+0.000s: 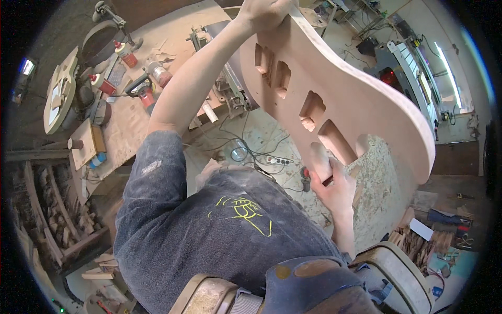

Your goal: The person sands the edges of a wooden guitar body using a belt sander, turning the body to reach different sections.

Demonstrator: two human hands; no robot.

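Note:
An unfinished pale wooden electric guitar body (366, 110), with several routed cavities in its flat face, is held up tilted in front of me. My left hand (265, 14) grips its upper edge at the top of the view, where the picture's rim cuts off part of the fingers. Lower down, my right hand (334, 183) is closed around a horn of the body beside the neck pocket, thumb on the near face. Fingers behind the wood are hidden. Just left of the body stands a machine (235, 78) with a dark curved surface, partly covered by my left forearm.
On the wooden workbench (123, 144) at left are red-and-white bottles (125, 55), a red-and-black power tool (142, 90) and another guitar body (60, 94). Cables and a power strip (277, 160) lie on the dusty floor. Wood scraps (439, 240) lie at lower right.

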